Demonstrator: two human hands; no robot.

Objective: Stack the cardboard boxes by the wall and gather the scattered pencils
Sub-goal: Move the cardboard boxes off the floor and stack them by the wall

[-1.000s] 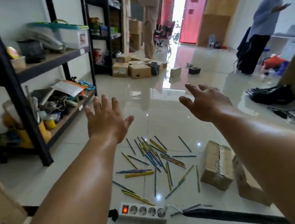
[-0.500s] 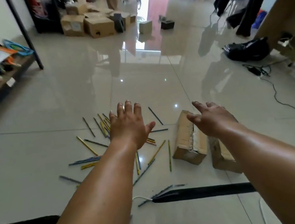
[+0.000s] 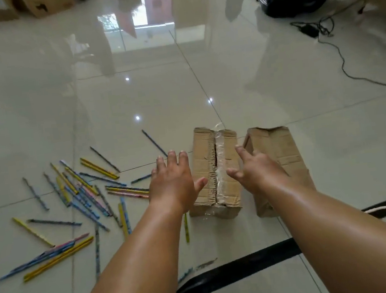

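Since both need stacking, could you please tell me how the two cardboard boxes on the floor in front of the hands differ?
The left box has a clear-taped top seam, split and ragged; the right box shows a plain creased face, no tape visible. The left box lies between the two open hands, the left hand beside it; the right hand covers part of the right box. The left box lies nearer the pencils. Both are brown, worn, lying lengthwise side by side.

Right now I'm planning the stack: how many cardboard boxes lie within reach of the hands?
2. The taped box lies between both hands; the second box lies to its right, partly behind the right hand. More boxes sit far off at the top left.
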